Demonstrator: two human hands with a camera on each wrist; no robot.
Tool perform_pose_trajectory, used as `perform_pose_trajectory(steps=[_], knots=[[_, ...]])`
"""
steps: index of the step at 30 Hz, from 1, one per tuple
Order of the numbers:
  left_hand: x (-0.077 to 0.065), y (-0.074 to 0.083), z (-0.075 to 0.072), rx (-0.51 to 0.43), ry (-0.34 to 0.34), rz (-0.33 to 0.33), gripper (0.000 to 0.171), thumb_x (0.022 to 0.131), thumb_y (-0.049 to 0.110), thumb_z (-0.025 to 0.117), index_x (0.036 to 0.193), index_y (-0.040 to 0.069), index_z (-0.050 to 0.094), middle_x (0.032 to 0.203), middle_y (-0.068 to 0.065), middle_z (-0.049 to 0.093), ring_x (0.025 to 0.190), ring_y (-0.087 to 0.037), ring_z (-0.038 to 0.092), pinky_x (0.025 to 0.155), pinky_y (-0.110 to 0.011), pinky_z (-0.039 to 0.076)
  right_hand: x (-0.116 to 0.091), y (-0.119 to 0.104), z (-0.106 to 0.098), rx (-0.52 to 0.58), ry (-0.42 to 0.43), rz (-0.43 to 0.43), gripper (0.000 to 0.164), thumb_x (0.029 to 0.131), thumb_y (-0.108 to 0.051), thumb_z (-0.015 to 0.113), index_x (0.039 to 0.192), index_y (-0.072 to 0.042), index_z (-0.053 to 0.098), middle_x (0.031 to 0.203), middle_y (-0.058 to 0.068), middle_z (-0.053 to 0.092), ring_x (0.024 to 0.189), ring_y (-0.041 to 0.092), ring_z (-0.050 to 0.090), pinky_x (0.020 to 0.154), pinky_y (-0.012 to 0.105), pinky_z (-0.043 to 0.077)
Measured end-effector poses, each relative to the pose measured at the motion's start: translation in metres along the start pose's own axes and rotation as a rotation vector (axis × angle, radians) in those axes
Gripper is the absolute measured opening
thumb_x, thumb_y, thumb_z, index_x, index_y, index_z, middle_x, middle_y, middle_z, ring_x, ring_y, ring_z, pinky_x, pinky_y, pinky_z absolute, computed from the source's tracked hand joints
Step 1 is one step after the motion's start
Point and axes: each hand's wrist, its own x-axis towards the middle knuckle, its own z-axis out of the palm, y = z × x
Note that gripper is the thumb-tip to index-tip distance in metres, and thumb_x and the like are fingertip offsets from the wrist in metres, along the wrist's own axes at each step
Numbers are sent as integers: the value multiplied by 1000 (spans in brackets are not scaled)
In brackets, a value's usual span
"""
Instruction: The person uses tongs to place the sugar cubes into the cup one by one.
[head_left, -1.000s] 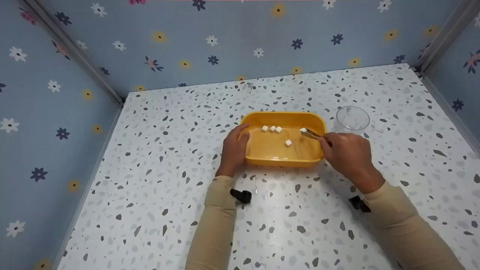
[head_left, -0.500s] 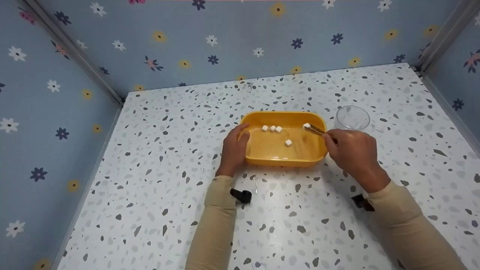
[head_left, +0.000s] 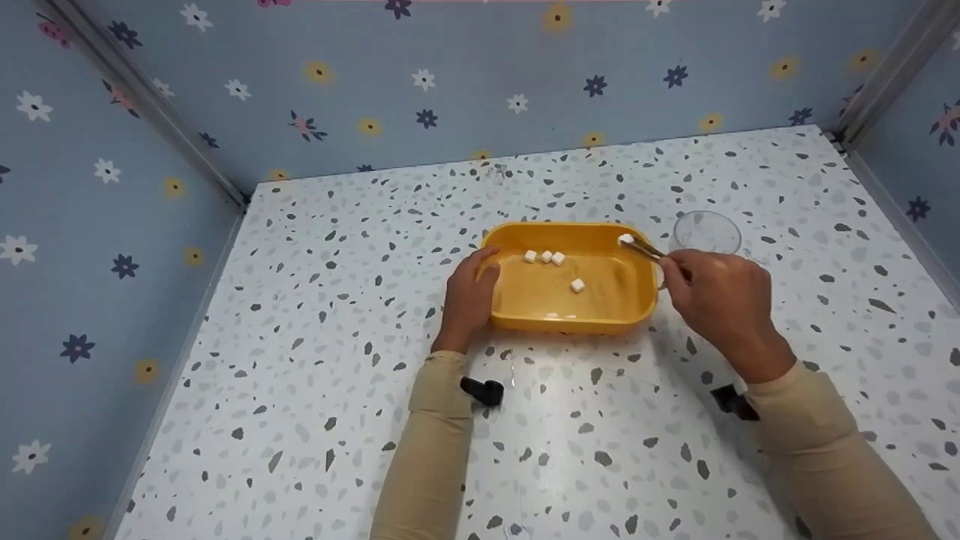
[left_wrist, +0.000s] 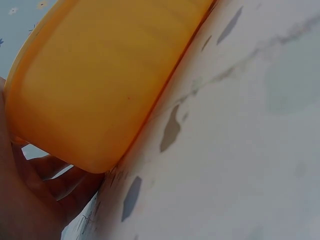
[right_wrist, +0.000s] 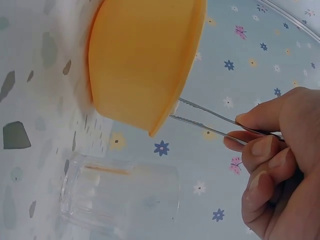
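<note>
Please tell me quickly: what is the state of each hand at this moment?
Left hand: closed, gripping the yellow container at its left end.
Right hand: closed, holding tweezers with a white cube at their tips.

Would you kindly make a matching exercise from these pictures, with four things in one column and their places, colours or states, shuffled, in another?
Column one
1. tweezers
2. cup
3. left hand
4. rectangular tub

Column two
A. yellow, with white cubes on its floor
B. transparent, beyond the tub's right end
C. pinched by the right hand
D. gripping the tub's left end

Right pairs: 1-C, 2-B, 3-D, 4-A
</note>
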Motion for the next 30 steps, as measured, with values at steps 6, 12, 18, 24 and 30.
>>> perform_pose_trajectory(steps=[6,12,18,24,30], knots=[[0,1,0,3,-1,-4,39,102,23,49,137,13,61,142,-5,56,134,-19,47,114,-35,33,2,-1,-6,-12,-1,21,19,93,-15,66,90,0,78,63,7,66,44,22,48,42,34,34],[-1,1,0,3,-2,-15,40,102,26,48,139,15,60,144,-4,55,135,-19,47,115,-35,32,4,2,-14,-17,-1,57,21,94,-15,67,94,3,77,69,12,70,46,24,52,43,35,36],[-1,0,1,2,-1,-22,40,102,26,48,138,16,60,145,-3,54,135,-18,46,115,-35,32,5,11,-22,-38,51,62,21,93,-14,66,92,3,77,72,15,71,47,27,53,43,38,35],[-1,0,1,1,2,-23,40,102,28,47,138,16,60,144,-2,55,135,-17,47,115,-35,32,6,17,-29,-57,56,97,22,93,-14,64,92,3,77,72,17,71,49,29,55,44,41,36],[-1,-1,0,-9,2,-13,39,102,27,48,138,17,60,145,-3,55,135,-18,46,114,-36,33,7,19,-34,-53,48,135,24,94,-15,64,94,4,77,78,19,73,54,33,60,45,46,39]])
